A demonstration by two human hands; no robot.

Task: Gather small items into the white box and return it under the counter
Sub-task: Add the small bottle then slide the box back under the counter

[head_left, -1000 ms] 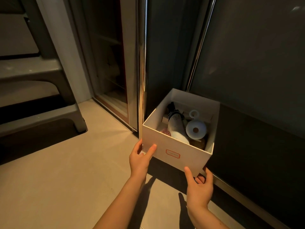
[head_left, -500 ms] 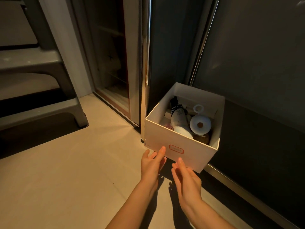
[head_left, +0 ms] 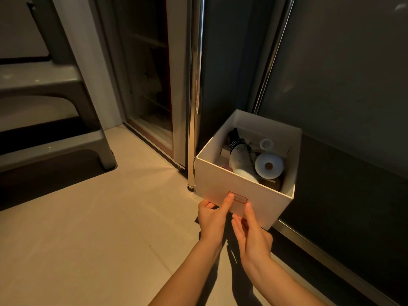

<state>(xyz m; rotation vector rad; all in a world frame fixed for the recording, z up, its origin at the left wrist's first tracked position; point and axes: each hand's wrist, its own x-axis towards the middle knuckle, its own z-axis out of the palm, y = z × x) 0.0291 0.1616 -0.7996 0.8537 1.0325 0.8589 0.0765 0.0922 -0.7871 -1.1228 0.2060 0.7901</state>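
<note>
The open white box (head_left: 216, 184) with a small red-framed label sits on the floor against the dark cabinet front. Inside lie a white bottle with a dark striped top (head_left: 239, 160), a round white funnel-like piece (head_left: 269, 165) and other small items I cannot make out. My left hand (head_left: 213, 217) presses its fingertips on the box's near wall by the label, thumb under the bottom edge. My right hand (head_left: 251, 233) lies beside it, flat fingers touching the same wall. Neither hand grips the box.
A chrome pole (head_left: 195, 96) stands just left of the box. A glass-door cabinet (head_left: 150, 85) is further left, and a grey step stool (head_left: 50, 133) at the far left. A metal rail (head_left: 331, 259) runs along the cabinet base. Beige floor (head_left: 99, 228) spreads in front.
Both hands left the box's outer corners and came together at the middle of its near wall. The box has slid back toward the cabinet.
</note>
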